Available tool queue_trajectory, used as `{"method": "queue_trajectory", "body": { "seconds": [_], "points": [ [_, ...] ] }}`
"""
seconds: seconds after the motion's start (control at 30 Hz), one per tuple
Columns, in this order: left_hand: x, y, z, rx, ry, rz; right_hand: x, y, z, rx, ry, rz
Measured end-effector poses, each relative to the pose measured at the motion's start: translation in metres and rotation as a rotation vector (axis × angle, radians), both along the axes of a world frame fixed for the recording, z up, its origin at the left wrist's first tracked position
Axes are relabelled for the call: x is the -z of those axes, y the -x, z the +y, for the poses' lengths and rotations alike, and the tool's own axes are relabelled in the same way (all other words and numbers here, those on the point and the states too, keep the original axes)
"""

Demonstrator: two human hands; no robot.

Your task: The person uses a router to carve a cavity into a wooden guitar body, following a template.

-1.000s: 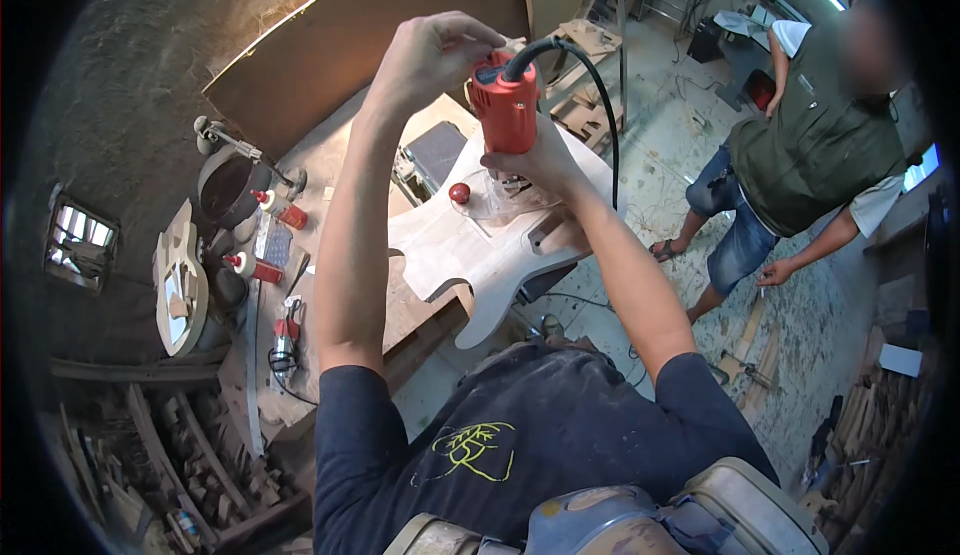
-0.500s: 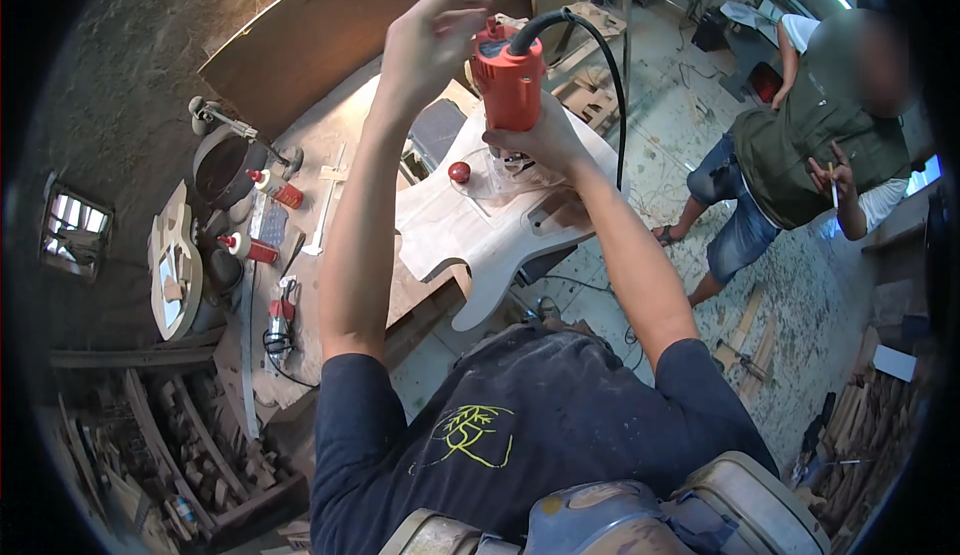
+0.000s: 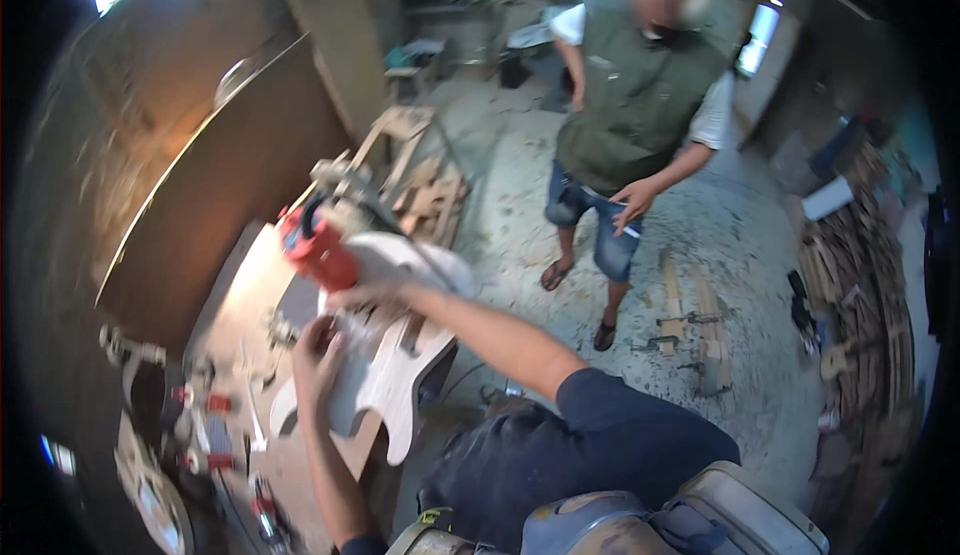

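Observation:
A red handheld router with a black cable and a clear base stands on a pale wooden guitar body. My right hand is closed round the router's lower housing, its fingers partly smeared by motion. At the near left side of the base, my left hand has its fingers curled about the router's round red knob, which is mostly hidden. The guitar body lies on the wooden workbench, its horns pointing toward me.
Red glue bottles and a small red power tool lie along the bench's left. Another guitar body sits beyond them. A person in a green vest stands ahead, holding a cigarette. Clamped wood lies on the floor.
My left hand has come down from beside the router's top to its knob. My right hand still holds the router. The view has tilted up and turned right; the other person's hand has lowered.

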State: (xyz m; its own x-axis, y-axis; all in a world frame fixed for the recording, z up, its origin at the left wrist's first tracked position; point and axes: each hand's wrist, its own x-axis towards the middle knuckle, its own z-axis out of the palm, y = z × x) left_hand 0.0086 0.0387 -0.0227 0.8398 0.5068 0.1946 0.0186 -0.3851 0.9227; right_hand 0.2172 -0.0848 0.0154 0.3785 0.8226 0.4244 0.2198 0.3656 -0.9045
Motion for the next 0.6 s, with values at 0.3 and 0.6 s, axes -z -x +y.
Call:
{"method": "queue_trajectory", "body": {
  "seconds": [0.3,0.6],
  "points": [
    [-0.009,-0.011,0.000,0.008,0.089,-0.006,-0.034,0.003,-0.012,-0.041,0.123,0.039],
    [-0.008,-0.005,-0.002,-0.003,0.100,-0.009,-0.037,0.011,-0.014,0.053,0.067,-0.074]
  ]
}}
